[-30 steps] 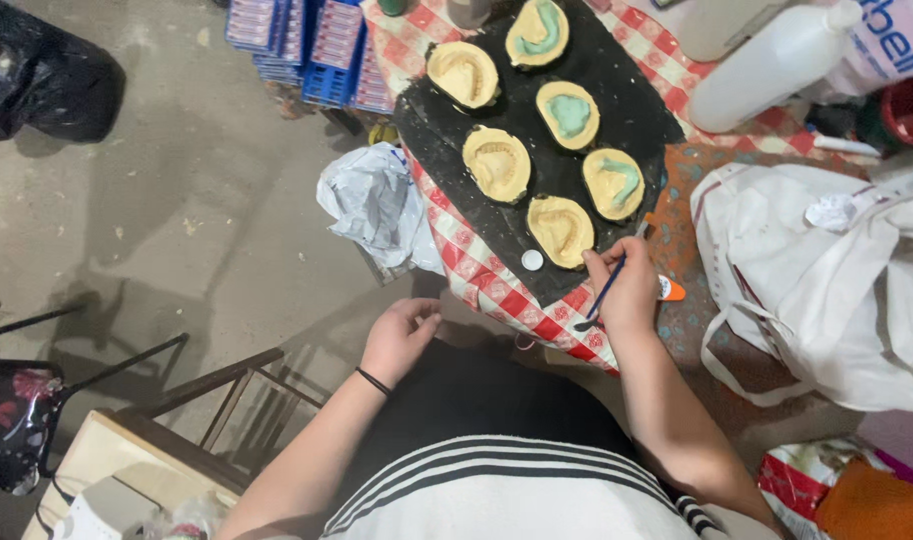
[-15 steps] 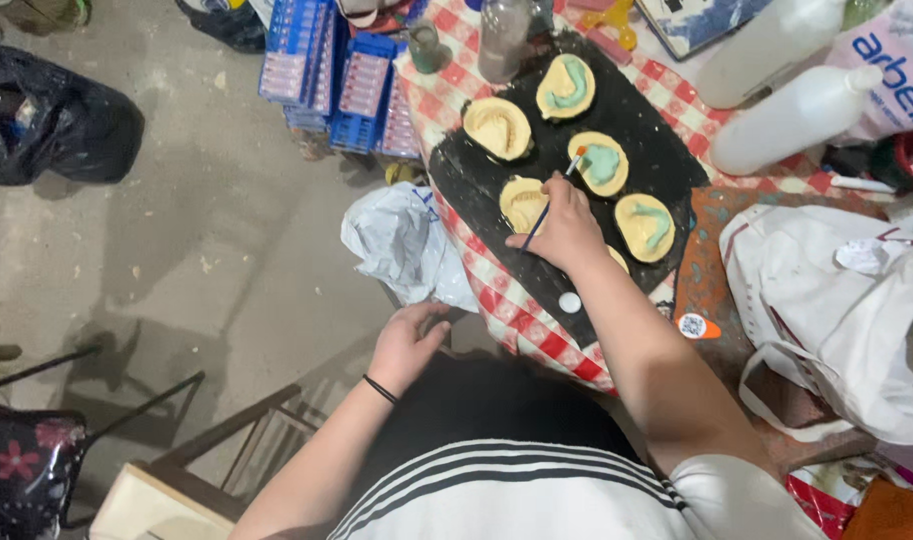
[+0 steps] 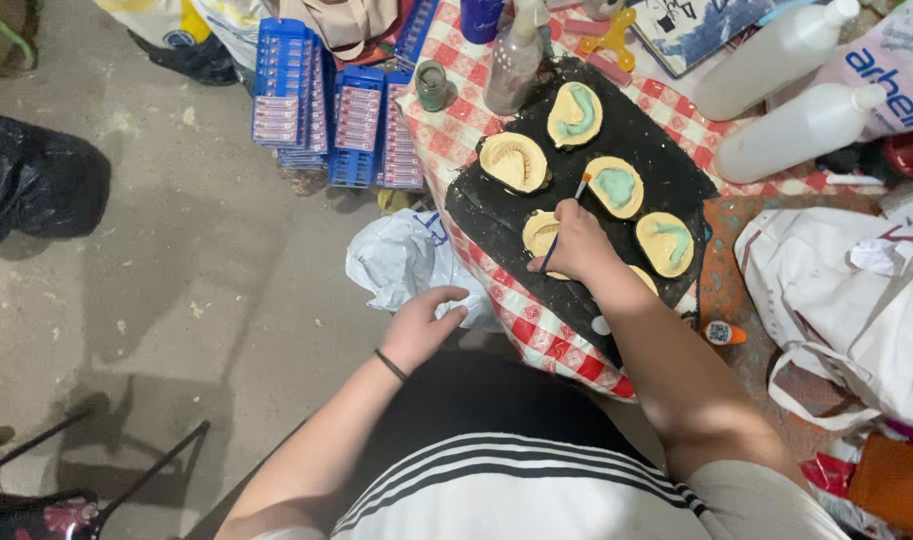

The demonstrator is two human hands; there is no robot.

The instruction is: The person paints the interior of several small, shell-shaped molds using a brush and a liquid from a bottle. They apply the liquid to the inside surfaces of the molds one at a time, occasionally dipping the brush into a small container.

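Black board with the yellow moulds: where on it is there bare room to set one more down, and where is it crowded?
Bare: the black board's near-left corner below the empty mould, and its strip beside the right hand. Crowded: the middle and far end, moulds packed close.

**Camera setup: one head-worn view**

Single camera on the person's head, facing steeply down over the striped shirt [image 3: 537, 490] and both forearms. Close to the body, farther from the table [image 3: 537, 335] at upper right and the concrete floor [image 3: 177, 250] at left. No second view to overlap.
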